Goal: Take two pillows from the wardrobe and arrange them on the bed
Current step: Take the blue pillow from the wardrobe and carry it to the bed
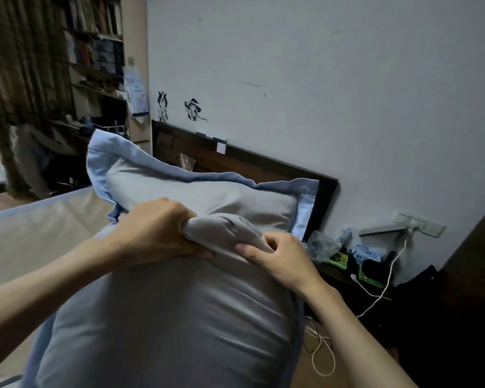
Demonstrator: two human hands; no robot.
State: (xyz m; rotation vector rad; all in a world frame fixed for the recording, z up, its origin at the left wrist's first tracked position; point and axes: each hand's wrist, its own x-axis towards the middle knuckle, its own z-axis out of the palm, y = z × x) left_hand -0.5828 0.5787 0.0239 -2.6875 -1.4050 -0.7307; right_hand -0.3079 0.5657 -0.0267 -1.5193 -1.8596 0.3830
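Two grey pillows with light blue borders fill the middle of the view. The far pillow (207, 191) stands against the dark wooden headboard (263, 163). The near pillow (165, 317) lies in front of me, its top edge bunched up. My left hand (157, 228) grips that bunched fabric from the left. My right hand (280, 256) pinches the same fold from the right. The bed (34, 228) with a pale sheet stretches to the left under both pillows.
A dark bedside table (356, 270) at the right holds small packets and a white cable that trails to the floor. A wall socket (420, 222) sits above it. A bookshelf (101, 51) and a curtain (17, 79) stand at the far left.
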